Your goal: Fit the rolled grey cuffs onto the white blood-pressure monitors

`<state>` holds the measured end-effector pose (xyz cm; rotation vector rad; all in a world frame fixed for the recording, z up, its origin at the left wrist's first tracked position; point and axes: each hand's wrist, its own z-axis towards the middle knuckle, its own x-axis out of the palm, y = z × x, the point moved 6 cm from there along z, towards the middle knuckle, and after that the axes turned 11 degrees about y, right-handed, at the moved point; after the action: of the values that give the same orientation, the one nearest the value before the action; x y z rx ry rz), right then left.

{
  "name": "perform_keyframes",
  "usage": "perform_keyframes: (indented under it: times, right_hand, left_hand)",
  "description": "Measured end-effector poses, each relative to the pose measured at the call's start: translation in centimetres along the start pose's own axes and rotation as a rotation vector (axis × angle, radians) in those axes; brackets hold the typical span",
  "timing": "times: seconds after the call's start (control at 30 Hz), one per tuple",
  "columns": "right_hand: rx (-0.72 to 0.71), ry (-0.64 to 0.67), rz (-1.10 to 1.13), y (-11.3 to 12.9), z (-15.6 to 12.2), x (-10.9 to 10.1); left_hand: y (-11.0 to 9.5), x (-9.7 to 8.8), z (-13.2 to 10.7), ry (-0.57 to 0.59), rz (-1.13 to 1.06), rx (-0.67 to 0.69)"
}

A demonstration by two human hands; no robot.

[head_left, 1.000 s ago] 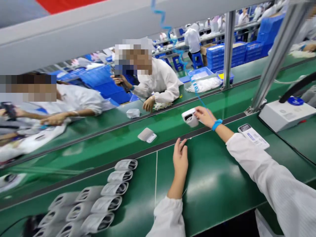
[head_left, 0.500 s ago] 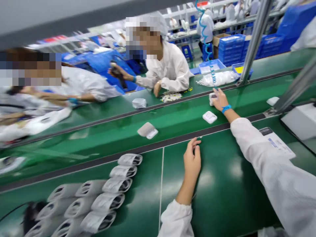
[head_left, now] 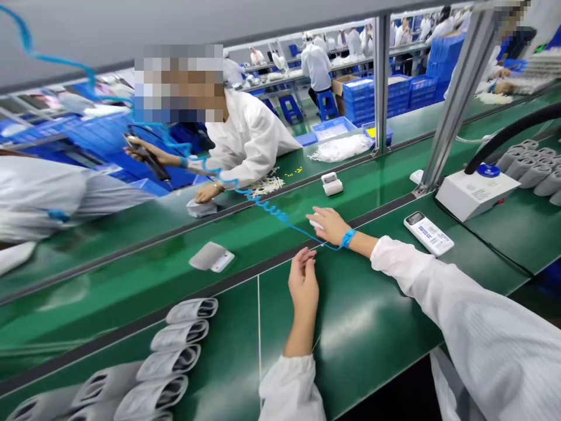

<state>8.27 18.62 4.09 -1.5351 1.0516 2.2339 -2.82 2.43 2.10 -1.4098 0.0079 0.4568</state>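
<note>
- Your right hand (head_left: 331, 225) reaches over the green belt (head_left: 280, 240) near its close edge, the fingers spread over a small white piece (head_left: 316, 222); they largely hide it, so you cannot tell whether they grasp it or only lie on it.
- That piece sits at the belt's near side, beyond your left hand (head_left: 304, 278).
- Your left hand is at the far edge of the counter (head_left: 372, 304), palm turned to the right, its fingers loosely bent and holding nothing.
- A blue wrist strap (head_left: 349, 238) circles your right wrist, and a coiled blue cord (head_left: 263, 203) runs from it toward the far left.
- Farther across the belt, just beyond your right hand, lies a white part (head_left: 332, 185); to the left, well apart, lies a grey-and-white part (head_left: 213, 257).
- Grey shells (head_left: 162, 362) stand in rows at the near left, their open ends facing right.
- On the counter to the right you have a white gadget (head_left: 432, 237) with a small dark screen, and past it a white box (head_left: 477, 190) with a blue disc on top.
- On the far side, a co-worker (head_left: 254, 137) in white holds a dark tool (head_left: 151, 159) in one hand and rests the other on a whitish object (head_left: 200, 209).
</note>
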Motion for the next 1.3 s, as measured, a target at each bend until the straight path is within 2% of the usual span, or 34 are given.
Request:
perform_keyframes:
  times: [0.07, 0.1, 0.17, 0.2, 0.3, 0.37, 0.4, 0.47, 0.57, 0.63, 0.7, 0.73, 0.8, 0.87, 0.9, 0.97, 1.07, 1.13, 1.2, 1.3]
  right_hand:
    - [-0.113, -0.018, 0.028, 2.6, -2.8, 0.3]
    - [-0.168, -0.001, 0.03, 4.0, -4.5, 0.8]
    - [-0.261, 0.072, 0.013, 6.3, -7.9, 2.1]
    - [-0.305, 0.114, -0.003, 7.3, -9.5, 2.7]
    - [-0.4, 0.202, -0.05, 8.8, -12.9, 3.5]
    - [-0.416, 0.216, -0.062, 9.0, -13.7, 3.4]
    - [-0.413, 0.213, -0.056, 9.0, -13.7, 3.3]
    - [-0.393, 0.183, -0.017, 9.1, -13.3, 3.1]
    - [-0.347, 0.077, 0.072, 8.7, -12.4, 1.2]
    - [-0.331, -0.028, 0.114, 7.5, -12.6, -2.2]
    - [-0.286, -0.163, 0.124, 4.8, -14.2, -7.1]
    - [-0.217, -0.25, 0.113, 2.8, -15.6, -9.9]
    - [0.009, -0.41, 0.088, -2.4, -19.6, -14.9]
    - [0.188, -0.412, 0.057, -7.1, -23.7, -17.7]
    - [0.253, -0.381, 0.049, -9.2, -25.6, -18.2]
    - [0.297, -0.294, 0.041, -11.9, -28.2, -17.7]
    - [0.302, -0.225, 0.01, -13.6, -29.7, -16.1]
    - [0.316, -0.234, -0.014, -13.7, -29.5, -15.9]
    - [0.314, -0.271, -0.01, -12.9, -28.7, -16.7]
    - [0.27, -0.38, 0.044, -9.9, -26.9, -18.0]
  left_hand:
    - [-0.9, -2.0, 0.5, -0.048, 0.103, 0.04]
    - [-1.5, -3.7, 0.7, -0.1, 0.211, 0.07]
    - [-2.8, -8.3, 0.7, -0.266, 0.471, 0.117]
    - [-3.3, -11.1, 0.4, -0.385, 0.556, 0.11]
    - [-2.8, -18.0, -0.7, -0.586, 0.662, -0.026]
    - [-1.6, -20.5, -1.5, -0.604, 0.756, -0.246]
    - [-0.9, -20.9, -1.8, -0.569, 0.812, -0.359]
    - [-0.2, -20.6, -2.3, -0.477, 0.914, -0.528]
    - [-0.8, -18.8, -2.2, -0.387, 0.994, -0.571]
    - [-1.5, -17.9, -2.0, -0.372, 1.001, -0.562]
    - [-2.1, -17.4, -1.8, -0.37, 0.996, -0.574]
    - [-2.2, -17.3, -1.7, -0.366, 0.991, -0.585]
    - [-2.4, -17.1, -1.6, -0.339, 0.981, -0.592]
    - [-2.5, -16.8, -1.4, -0.294, 0.977, -0.58]
    - [-2.6, -16.8, -1.4, -0.281, 0.979, -0.58]
    - [-2.7, -16.7, -1.3, -0.274, 0.986, -0.584]
    - [-2.9, -16.6, -1.3, -0.283, 1.005, -0.62]
    - [-3.1, -16.6, -1.2, -0.279, 1.016, -0.651]
    - [-3.5, -16.8, -1.1, -0.283, 1.02, -0.666]
    - [-3.9, -17.3, -1.1, -0.278, 1.032, -0.723]
